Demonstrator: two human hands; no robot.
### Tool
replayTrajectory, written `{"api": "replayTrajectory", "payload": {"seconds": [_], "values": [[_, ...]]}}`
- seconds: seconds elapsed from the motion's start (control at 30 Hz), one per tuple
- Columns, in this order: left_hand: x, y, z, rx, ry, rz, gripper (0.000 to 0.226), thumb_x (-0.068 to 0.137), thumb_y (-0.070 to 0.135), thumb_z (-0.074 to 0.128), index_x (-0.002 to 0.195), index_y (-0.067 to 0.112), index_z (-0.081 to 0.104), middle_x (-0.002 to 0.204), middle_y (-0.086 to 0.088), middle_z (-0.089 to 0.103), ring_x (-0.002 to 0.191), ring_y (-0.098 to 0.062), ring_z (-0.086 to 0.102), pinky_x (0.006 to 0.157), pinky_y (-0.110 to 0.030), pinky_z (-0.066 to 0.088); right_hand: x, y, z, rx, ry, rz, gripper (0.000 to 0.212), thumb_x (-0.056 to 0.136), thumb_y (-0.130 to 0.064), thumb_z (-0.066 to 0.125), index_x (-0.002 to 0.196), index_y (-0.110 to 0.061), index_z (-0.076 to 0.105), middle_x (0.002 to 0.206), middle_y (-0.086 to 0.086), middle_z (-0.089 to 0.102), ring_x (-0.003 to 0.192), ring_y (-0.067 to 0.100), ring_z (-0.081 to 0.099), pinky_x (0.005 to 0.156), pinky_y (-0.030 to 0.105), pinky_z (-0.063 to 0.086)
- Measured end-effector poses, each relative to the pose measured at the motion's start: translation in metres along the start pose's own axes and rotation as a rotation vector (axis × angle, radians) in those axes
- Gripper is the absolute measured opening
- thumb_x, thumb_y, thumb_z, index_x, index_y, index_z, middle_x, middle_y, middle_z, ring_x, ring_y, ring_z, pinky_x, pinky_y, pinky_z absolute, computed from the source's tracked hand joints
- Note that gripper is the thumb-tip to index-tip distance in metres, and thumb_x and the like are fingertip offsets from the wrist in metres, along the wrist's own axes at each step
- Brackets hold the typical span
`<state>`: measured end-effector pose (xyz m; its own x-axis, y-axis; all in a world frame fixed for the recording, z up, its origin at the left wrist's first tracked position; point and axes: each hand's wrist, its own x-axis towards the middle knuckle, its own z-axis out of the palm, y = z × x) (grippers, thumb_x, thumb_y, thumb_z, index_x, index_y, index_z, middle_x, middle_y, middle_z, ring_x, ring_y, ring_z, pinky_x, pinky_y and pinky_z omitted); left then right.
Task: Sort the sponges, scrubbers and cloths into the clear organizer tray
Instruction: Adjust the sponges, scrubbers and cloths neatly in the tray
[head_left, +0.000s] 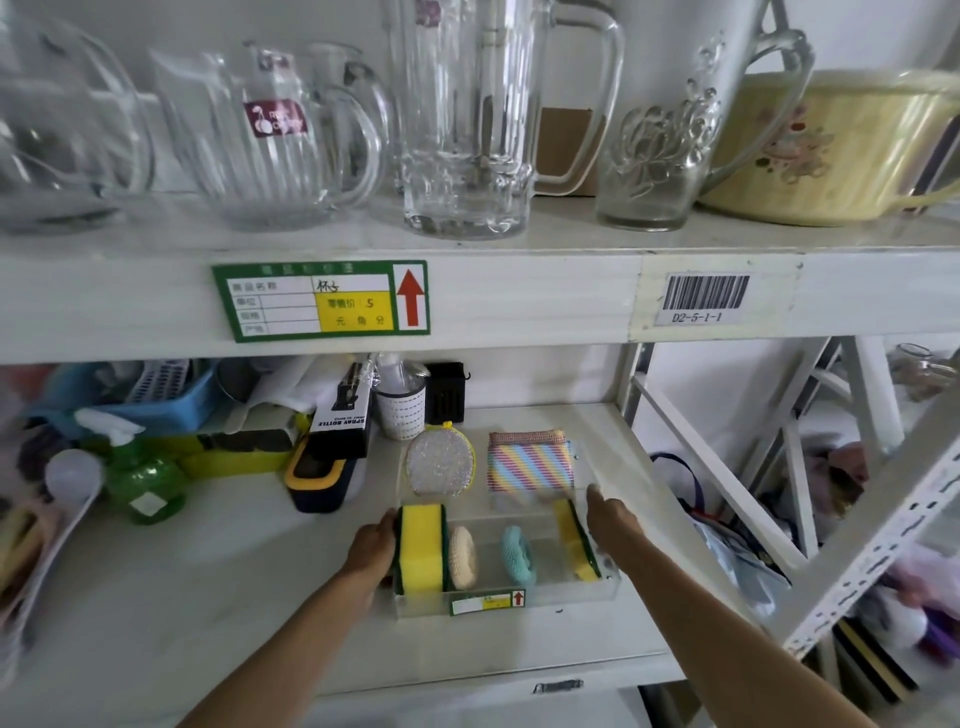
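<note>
evidently near completion, judging by the filled clear organizer tray (597, 595) on the lower shelf (208, 597): near row, left to right, yellow-green sponge (421, 548), cream round scrubber (463, 557), teal round scrubber (518, 555), second yellow-green sponge (574, 540) leaning at the right wall; far row, glittery round scrubber (440, 462) left, striped cloths (530, 465) right. left hand (373, 551) pressed against the tray's left side, right hand (610, 519) on its right wall, both grasping the tray. no loose sponge or cloth discernible in the clutter at far left; remaining, probably only final positioning.
</note>
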<state>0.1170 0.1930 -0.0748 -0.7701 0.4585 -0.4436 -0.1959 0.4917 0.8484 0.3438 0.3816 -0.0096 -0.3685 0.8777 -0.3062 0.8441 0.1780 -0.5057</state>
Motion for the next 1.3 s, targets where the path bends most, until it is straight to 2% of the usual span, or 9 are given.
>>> {"api": "replayTrajectory", "payload": {"seconds": [0.17, 0.27, 0.53, 0.7, 0.87, 1.0, 1.1, 1.17, 1.3], "values": [[0.010, 0.000, -0.002, 0.043, -0.011, -0.013, 0.054, 0.093, 0.054, 0.037, 0.078, 0.005, 0.056, 0.080, -0.019, 0.059, 0.087, -0.039, 0.065, 0.077, -0.038, 0.046, -0.011, -0.007, -0.001, -0.081, -0.026, -0.062, 0.031, 0.102, -0.021, 0.027, 0.127, -0.007, 0.037, 0.122, 0.022, 0.056, 0.107, 0.037, 0.060, 0.093, 0.048, 0.053], [0.015, -0.001, -0.004, 0.064, 0.000, -0.021, 0.054, 0.093, 0.053, 0.039, 0.081, 0.004, 0.059, 0.091, -0.026, 0.065, 0.096, -0.043, 0.066, 0.083, -0.044, 0.052, -0.014, -0.011, -0.004, -0.117, -0.039, -0.080, 0.019, 0.102, -0.023, 0.026, 0.112, -0.011, 0.036, 0.120, 0.021, 0.056, 0.108, 0.036, 0.060, 0.094, 0.048, 0.053], [0.015, 0.007, -0.006, 0.067, -0.005, -0.050, 0.057, 0.092, 0.053, 0.040, 0.098, -0.001, 0.059, 0.107, -0.030, 0.065, 0.101, -0.043, 0.065, 0.078, -0.040, 0.049, -0.010, -0.015, -0.005, -0.167, -0.045, -0.121, 0.021, 0.102, -0.024, 0.030, 0.116, -0.011, 0.037, 0.103, 0.015, 0.052, 0.092, 0.028, 0.058, 0.092, 0.045, 0.055], [0.005, 0.012, -0.007, 0.055, -0.001, -0.050, 0.053, 0.093, 0.050, 0.041, 0.096, 0.000, 0.058, 0.109, -0.029, 0.064, 0.100, -0.042, 0.064, 0.090, -0.050, 0.052, -0.012, -0.017, -0.006, -0.161, -0.051, -0.089, 0.031, 0.103, -0.027, 0.024, 0.118, -0.006, 0.042, 0.121, 0.022, 0.057, 0.110, 0.036, 0.059, 0.098, 0.046, 0.051], [-0.005, 0.018, -0.006, -0.009, -0.016, -0.068, 0.051, 0.095, 0.046, 0.044, 0.108, -0.002, 0.057, 0.111, -0.024, 0.063, 0.102, -0.040, 0.063, 0.089, -0.048, 0.053, -0.011, -0.016, -0.006, -0.115, -0.071, -0.073, 0.039, 0.104, -0.030, 0.023, 0.127, -0.005, 0.042, 0.113, 0.018, 0.056, 0.112, 0.035, 0.058, 0.101, 0.045, 0.049], [-0.006, 0.016, -0.006, -0.056, -0.051, -0.071, 0.044, 0.097, 0.043, 0.042, 0.095, 0.003, 0.058, 0.103, -0.021, 0.063, 0.096, -0.037, 0.063, 0.087, -0.045, 0.052, -0.007, -0.015, -0.004, -0.063, -0.079, -0.057, 0.045, 0.103, -0.038, 0.020, 0.128, -0.008, 0.042, 0.111, 0.015, 0.054, 0.108, 0.032, 0.058, 0.097, 0.041, 0.050], [-0.005, 0.016, -0.008, -0.024, -0.006, -0.035, 0.047, 0.096, 0.042, 0.042, 0.103, -0.001, 0.060, 0.110, -0.025, 0.064, 0.098, -0.037, 0.062, 0.086, -0.045, 0.053, -0.006, -0.013, -0.003, -0.213, -0.037, -0.156, 0.030, 0.102, -0.032, 0.026, 0.119, -0.012, 0.040, 0.121, 0.017, 0.053, 0.111, 0.032, 0.056, 0.095, 0.039, 0.048], [-0.009, 0.022, -0.012, 0.037, 0.057, 0.040, 0.043, 0.097, 0.038, 0.041, 0.091, -0.001, 0.059, 0.106, -0.028, 0.064, 0.090, -0.033, 0.060, 0.084, -0.044, 0.053, -0.004, -0.012, -0.003, -0.313, 0.005, -0.210, 0.028, 0.101, -0.030, 0.033, 0.121, -0.013, 0.040, 0.122, 0.017, 0.051, 0.110, 0.033, 0.056, 0.091, 0.038, 0.048], [-0.014, 0.042, -0.016, 0.198, 0.126, 0.209, 0.037, 0.095, 0.024, 0.041, 0.079, -0.008, 0.053, 0.111, -0.042, 0.057, 0.102, -0.051, 0.058, 0.083, -0.049, 0.050, 0.000, -0.014, -0.005, -0.351, 0.057, -0.246, 0.031, 0.099, -0.034, 0.039, 0.124, -0.016, 0.041, 0.117, 0.015, 0.051, 0.104, 0.030, 0.057, 0.087, 0.040, 0.054]]}}
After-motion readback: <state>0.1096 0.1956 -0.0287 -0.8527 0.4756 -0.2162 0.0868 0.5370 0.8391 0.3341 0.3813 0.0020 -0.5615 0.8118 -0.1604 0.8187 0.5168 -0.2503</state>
